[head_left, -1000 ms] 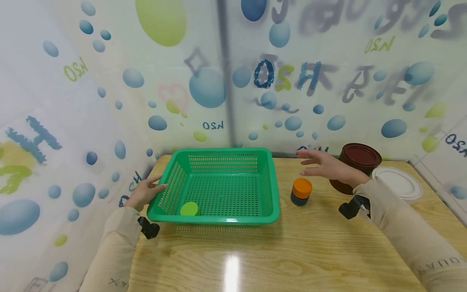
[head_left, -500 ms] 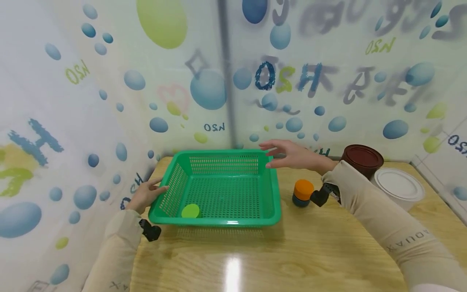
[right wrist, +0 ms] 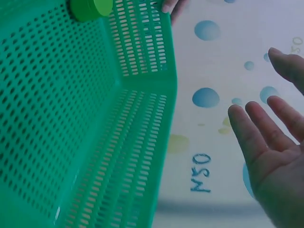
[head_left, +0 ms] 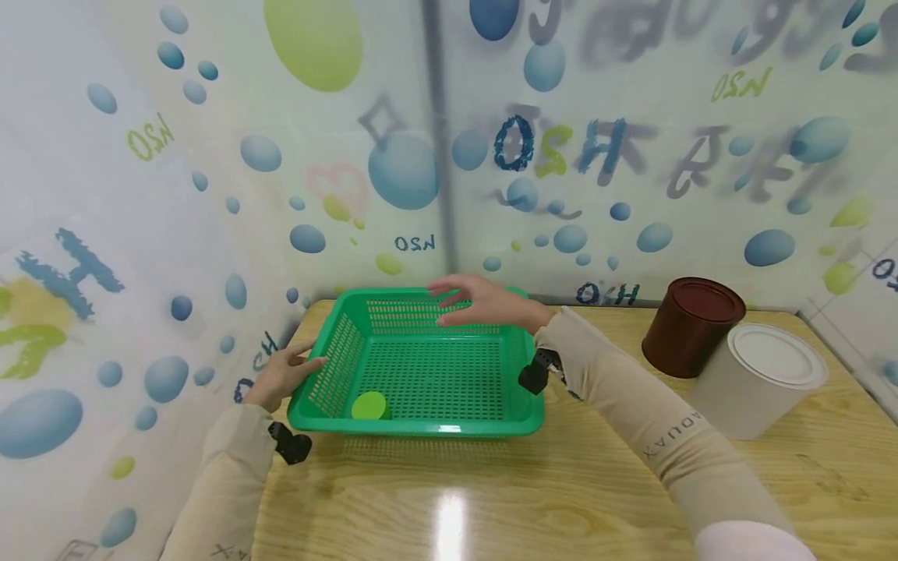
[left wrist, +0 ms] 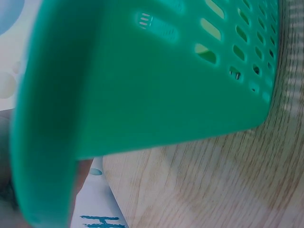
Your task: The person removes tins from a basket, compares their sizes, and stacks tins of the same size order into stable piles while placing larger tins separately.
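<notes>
Green basket (head_left: 428, 366) sits on the table (head_left: 561, 491) at the back left corner, long axis running left-right, open side up. Left hand (head_left: 281, 374) touches its left rim, fingers fairly straight, not curled round it. Right hand (head_left: 484, 302) hovers over the far rim, fingers spread, holding nothing. Green lid (head_left: 369, 405) lies inside, near-left corner.

A brown can (head_left: 691, 326) with a flat lid stands on the wooden counter (head_left: 561, 491) at the right. Just beside it, nearer and further right, stands a white can (head_left: 761, 382), seemingly touching it. Behind rise walls (head_left: 631, 156) printed with blue and green bubbles and letters.
</notes>
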Action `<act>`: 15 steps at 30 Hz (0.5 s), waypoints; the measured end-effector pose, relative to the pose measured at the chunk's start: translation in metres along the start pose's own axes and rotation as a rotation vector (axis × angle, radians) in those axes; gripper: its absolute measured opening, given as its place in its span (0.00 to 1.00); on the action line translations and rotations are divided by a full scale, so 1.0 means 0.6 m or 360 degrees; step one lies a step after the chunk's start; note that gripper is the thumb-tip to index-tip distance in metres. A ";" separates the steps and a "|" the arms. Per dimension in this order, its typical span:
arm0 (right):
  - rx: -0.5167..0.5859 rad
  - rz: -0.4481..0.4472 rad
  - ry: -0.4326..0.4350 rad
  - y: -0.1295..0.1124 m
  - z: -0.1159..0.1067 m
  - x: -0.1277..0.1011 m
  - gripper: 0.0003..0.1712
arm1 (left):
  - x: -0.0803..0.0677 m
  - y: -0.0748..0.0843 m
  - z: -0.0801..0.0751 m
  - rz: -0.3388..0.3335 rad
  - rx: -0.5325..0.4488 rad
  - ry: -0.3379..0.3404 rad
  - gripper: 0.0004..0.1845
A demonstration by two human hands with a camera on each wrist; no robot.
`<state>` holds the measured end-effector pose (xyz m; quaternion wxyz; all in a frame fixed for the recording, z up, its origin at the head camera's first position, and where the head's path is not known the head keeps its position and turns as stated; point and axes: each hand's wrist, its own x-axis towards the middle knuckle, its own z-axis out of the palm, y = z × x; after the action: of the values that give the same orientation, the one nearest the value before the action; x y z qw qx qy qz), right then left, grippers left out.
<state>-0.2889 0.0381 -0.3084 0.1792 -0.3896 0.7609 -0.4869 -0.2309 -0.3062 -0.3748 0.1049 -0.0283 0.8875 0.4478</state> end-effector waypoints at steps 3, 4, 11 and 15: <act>0.0034 -0.0036 -0.0031 0.009 0.022 0.026 0.32 | 0.001 0.000 0.000 -0.0022 0.0000 0.0013 0.35; 0.0043 -0.0031 -0.0043 0.012 0.029 0.034 0.32 | 0.001 0.000 0.000 -0.0026 -0.0001 0.0012 0.35; 0.0098 0.0103 -0.0071 0.050 0.068 0.072 0.31 | -0.001 0.001 0.001 -0.0032 -0.0017 0.0009 0.35; 0.0129 0.0166 -0.0062 0.068 0.081 0.081 0.32 | -0.001 0.001 0.001 -0.0030 -0.0027 -0.0008 0.36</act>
<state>-0.3053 -0.0194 -0.3615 0.2346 -0.3513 0.7563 -0.4996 -0.2304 -0.3050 -0.3745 0.1110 -0.0365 0.8831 0.4544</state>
